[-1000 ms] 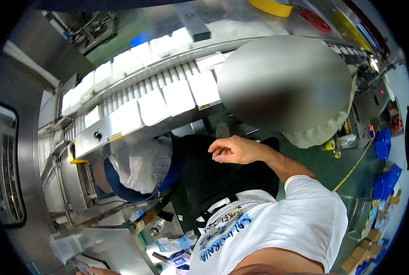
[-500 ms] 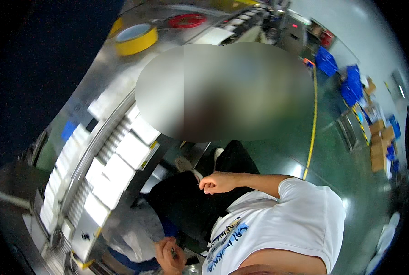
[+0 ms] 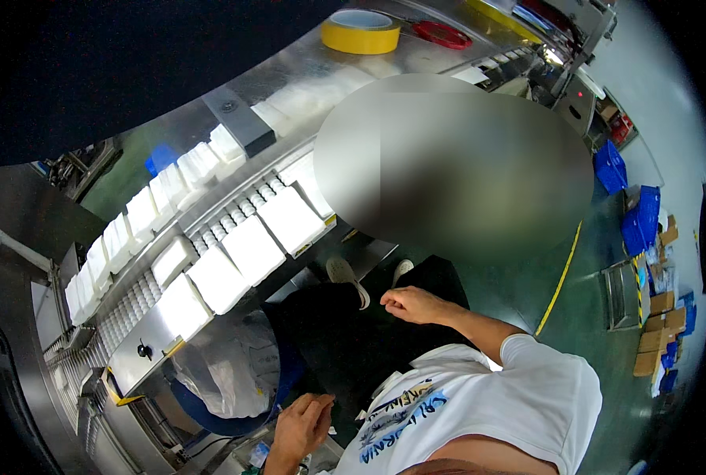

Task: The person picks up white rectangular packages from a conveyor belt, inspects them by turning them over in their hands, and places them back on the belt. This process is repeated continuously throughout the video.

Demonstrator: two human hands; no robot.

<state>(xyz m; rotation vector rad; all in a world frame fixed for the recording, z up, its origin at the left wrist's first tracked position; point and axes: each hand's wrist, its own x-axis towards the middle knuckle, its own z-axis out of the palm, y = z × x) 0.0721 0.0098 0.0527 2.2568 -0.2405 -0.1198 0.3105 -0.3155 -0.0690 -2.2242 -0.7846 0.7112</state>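
My left hand [image 3: 301,429] is low in the view, beside a blue bin [image 3: 185,412] lined with a clear plastic bag [image 3: 238,376]. Its fingers are bent and close together; what they hold, if anything, is hidden. Over my dark-trousered lap hovers my right hand [image 3: 413,305], loosely closed, with nothing seen in it. White stacks that look like folded tissues [image 3: 220,279] lie in a row along the near edge of a roller conveyor [image 3: 135,305], left of my hands. One white stack [image 3: 174,261] lies on the rollers, apart from that row.
Beyond the rail, more white stacks [image 3: 141,212] stand in a line. A yellow tape roll [image 3: 360,39] and a red ring-shaped item [image 3: 442,34] lie on the metal surface. Blue crates [image 3: 642,220] and cardboard boxes [image 3: 652,340] line the right wall. A blurred oval hides the upper middle.
The whole view has turned, moving the conveyor and tape roll rightward in the picture. My left hand has turned, its fingers now pointing up and right. My right hand stays loosely closed.
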